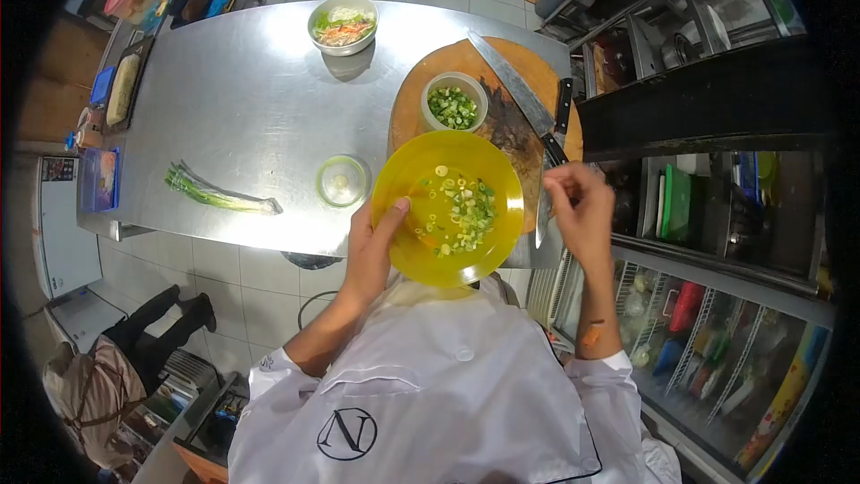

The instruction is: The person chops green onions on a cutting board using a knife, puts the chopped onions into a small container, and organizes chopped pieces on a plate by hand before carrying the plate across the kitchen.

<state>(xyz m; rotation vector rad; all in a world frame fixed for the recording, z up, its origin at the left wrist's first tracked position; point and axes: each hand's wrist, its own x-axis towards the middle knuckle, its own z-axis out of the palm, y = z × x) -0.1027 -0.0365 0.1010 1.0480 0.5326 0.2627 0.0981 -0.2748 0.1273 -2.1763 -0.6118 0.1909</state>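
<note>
My left hand (372, 246) grips the near-left rim of a yellow bowl (403, 170), thumb inside and fingers underneath. Sliced green onion (472, 215) lies scattered in the bowl, mostly toward its right side. Just right of the bowl, my right hand (578, 206) is raised with its fingers curled together; whatever they may hold is too small to make out. Beyond the bowl, a small round container (456, 81) of chopped green onion stands on the round wooden cutting board (417, 63). A large knife (515, 85) lies across the board, beside a second black-handled knife (563, 103).
On the steel table (242, 90) are a leek-like stalk (219, 190), a clear round lid (342, 181) and a white bowl (344, 47) of shredded vegetables. Shelves (708, 152) and a glass-doored fridge (708, 332) stand close on the right. Another person (98, 385) is at lower left.
</note>
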